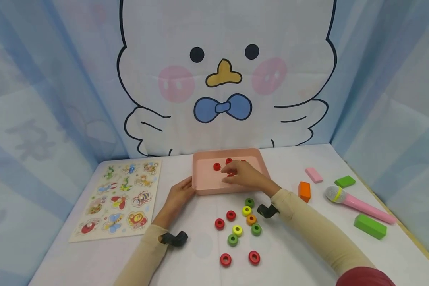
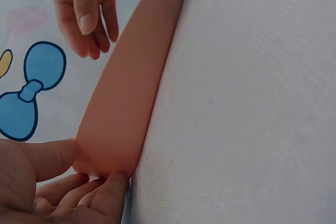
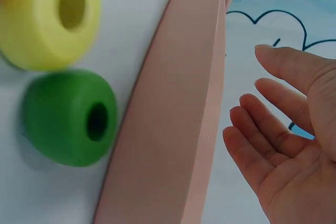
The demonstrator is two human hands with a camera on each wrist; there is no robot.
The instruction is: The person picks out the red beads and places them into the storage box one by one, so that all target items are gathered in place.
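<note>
A shallow pink tray [image 1: 207,180] stands at the back of the table. My left hand [image 1: 178,196] holds its left end; in the left wrist view the thumb lies at the rim and the fingers [image 2: 109,198] curl against the corner. Over the tray's right part hovers my right hand [image 1: 244,174], fingers loosely bent and holding nothing. Several red rings [image 1: 217,167] lie in the tray, partly hidden by that hand. On the table in front are more red rings [image 1: 230,215], green rings [image 1: 256,229], two yellow rings [image 1: 237,230] and one orange ring [image 1: 251,219].
At the left lies a board with insect pictures [image 1: 121,198]. To the right are a pink toy microphone [image 1: 364,207], an orange block [image 1: 304,191], a pink block [image 1: 314,174] and two green blocks [image 1: 370,226]. A printed curtain [image 1: 221,131] hangs right behind the tray.
</note>
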